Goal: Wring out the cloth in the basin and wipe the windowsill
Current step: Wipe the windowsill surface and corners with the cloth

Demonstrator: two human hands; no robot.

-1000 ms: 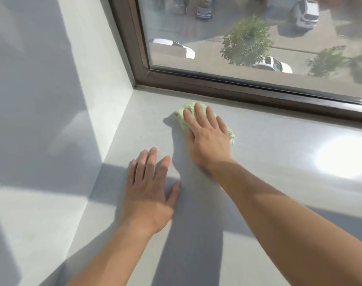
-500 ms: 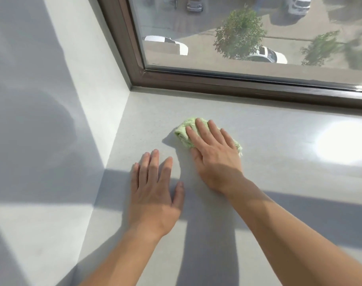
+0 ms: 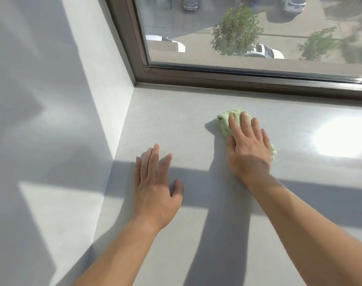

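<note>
A light green cloth (image 3: 224,120) lies bunched on the pale grey windowsill (image 3: 171,120), mostly covered by my right hand (image 3: 248,147), which presses flat on it with fingers pointing at the window. Only the cloth's left end and a bit at its right edge show. My left hand (image 3: 155,182) rests palm down on the sill, nearer to me and to the left, fingers spread, holding nothing. No basin is in view.
A dark brown window frame (image 3: 237,79) runs along the back of the sill. A white side wall (image 3: 105,79) closes the sill on the left. A bright sun patch (image 3: 341,137) glares on the sill at the right.
My right hand has slid the cloth to the right and away from the left corner. My left hand has stayed in place on the sill.
</note>
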